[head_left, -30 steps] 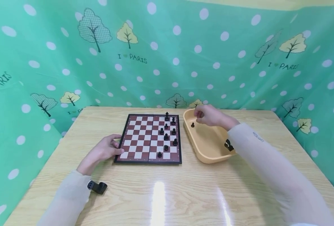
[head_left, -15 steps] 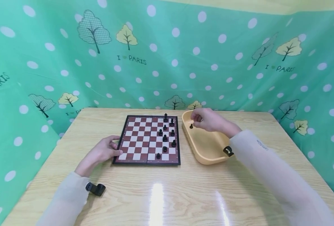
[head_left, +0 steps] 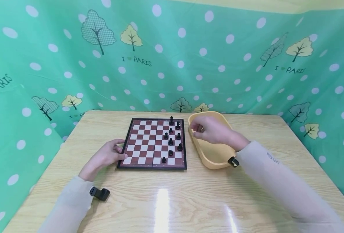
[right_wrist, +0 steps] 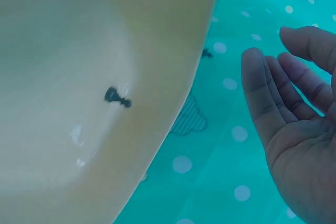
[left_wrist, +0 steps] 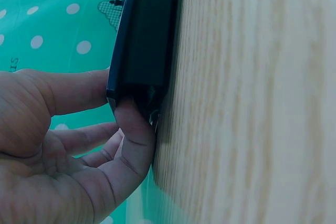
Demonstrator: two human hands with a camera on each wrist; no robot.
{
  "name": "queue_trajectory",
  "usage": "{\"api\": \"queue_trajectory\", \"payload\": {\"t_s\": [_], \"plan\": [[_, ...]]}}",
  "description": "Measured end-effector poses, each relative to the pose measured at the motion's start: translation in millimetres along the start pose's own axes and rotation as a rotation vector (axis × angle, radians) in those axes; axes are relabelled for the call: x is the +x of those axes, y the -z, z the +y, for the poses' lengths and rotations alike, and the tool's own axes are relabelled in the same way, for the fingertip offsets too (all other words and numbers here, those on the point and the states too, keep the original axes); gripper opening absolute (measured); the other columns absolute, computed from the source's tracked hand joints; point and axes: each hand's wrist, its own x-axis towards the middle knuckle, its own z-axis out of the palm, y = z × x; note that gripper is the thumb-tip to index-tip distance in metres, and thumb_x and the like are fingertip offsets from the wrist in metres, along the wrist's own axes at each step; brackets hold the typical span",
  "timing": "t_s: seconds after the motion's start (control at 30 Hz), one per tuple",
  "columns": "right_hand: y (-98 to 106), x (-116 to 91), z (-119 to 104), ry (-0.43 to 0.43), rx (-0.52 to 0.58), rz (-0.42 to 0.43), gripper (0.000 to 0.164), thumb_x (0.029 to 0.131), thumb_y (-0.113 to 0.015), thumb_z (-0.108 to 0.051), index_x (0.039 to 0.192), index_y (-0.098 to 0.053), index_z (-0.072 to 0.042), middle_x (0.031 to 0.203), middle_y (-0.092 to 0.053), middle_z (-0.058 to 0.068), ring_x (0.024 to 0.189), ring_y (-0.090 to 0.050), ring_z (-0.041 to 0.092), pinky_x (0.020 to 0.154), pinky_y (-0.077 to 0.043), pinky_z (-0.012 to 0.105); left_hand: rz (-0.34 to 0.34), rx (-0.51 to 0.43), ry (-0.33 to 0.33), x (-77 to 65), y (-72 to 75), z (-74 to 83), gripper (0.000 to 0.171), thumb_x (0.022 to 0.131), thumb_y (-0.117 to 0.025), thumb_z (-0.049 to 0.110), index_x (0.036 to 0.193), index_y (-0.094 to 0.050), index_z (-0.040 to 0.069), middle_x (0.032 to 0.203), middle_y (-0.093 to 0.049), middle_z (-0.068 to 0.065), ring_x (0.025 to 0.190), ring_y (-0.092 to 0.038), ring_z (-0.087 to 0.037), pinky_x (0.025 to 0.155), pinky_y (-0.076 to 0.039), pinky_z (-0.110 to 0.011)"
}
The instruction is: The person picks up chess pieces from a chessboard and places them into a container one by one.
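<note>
My left hand [head_left: 110, 154] holds the near left edge of a brown-and-white chessboard [head_left: 144, 142]. In the left wrist view its thumb lies along the top and a finger bends under the dark board side [left_wrist: 149, 30]. Several black chess pieces [head_left: 171, 142] stand on the board's right half. My right hand [head_left: 211, 129] hovers over the left side of a yellow plastic tray [head_left: 215, 165]. The right wrist view shows that hand [right_wrist: 302, 124] with thumb and fingers apart and nothing between them. A black pawn [right_wrist: 116, 97] lies in the tray; the hand hides it in the head view.
The board and tray stand side by side on a light wooden table [head_left: 125, 207], a narrow gap between them. Behind the table hangs a green dotted curtain [head_left: 166, 64]. Black wrist-camera mounts, such as the left one [head_left: 100, 193], stick out from both sleeves.
My right hand has moved left and slightly nearer over the tray, covering the pawn that was visible before. The left hand keeps its hold on the board.
</note>
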Motion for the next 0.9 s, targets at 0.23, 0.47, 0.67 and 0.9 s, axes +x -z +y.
{"api": "queue_trajectory", "payload": {"t_s": [0.23,0.47,0.67,0.9], "plan": [[-10.6,2.9,-20.7,-0.030,0.110,-0.076,0.014,0.086,-0.068,-0.011,0.099,-0.064,-0.010,0.088,-0.062,-0.004,0.080,-0.059,0.009,0.072,-0.050,0.025,0.004,-0.010,0.005,-0.2,0.6,-0.4,0.075,0.082,-0.072,0.005,0.145,-0.030,-0.005,0.095,-0.054,-0.014,0.073,-0.053,-0.021,0.062,-0.047,-0.034],[-24.3,4.9,-39.5,-0.041,0.174,-0.068,0.013,0.084,-0.069,-0.007,0.094,-0.062,-0.013,0.084,-0.060,-0.005,0.076,-0.058,0.010,0.068,-0.050,0.024,0.005,-0.002,0.007,0.1,-0.1,-1.5,0.075,0.082,-0.071,0.006,0.144,-0.031,-0.005,0.096,-0.055,-0.014,0.073,-0.054,-0.021,0.063,-0.047,-0.033],[-34.0,7.3,-49.9,-0.019,0.167,-0.071,0.013,0.084,-0.069,-0.007,0.094,-0.063,-0.012,0.082,-0.059,-0.006,0.074,-0.056,0.008,0.067,-0.049,0.023,0.007,0.013,0.011,0.4,-0.5,-1.2,0.074,0.082,-0.072,0.007,0.144,-0.032,-0.004,0.096,-0.055,-0.013,0.077,-0.053,-0.022,0.066,-0.045,-0.033],[-45.1,8.7,-59.0,0.026,0.176,-0.078,0.014,0.084,-0.068,-0.006,0.097,-0.063,-0.009,0.086,-0.060,-0.004,0.075,-0.056,0.008,0.067,-0.050,0.022,0.007,0.018,-0.005,0.6,-0.6,-1.1,0.074,0.082,-0.072,0.006,0.143,-0.032,-0.005,0.094,-0.054,-0.013,0.077,-0.053,-0.022,0.065,-0.045,-0.033]]}}
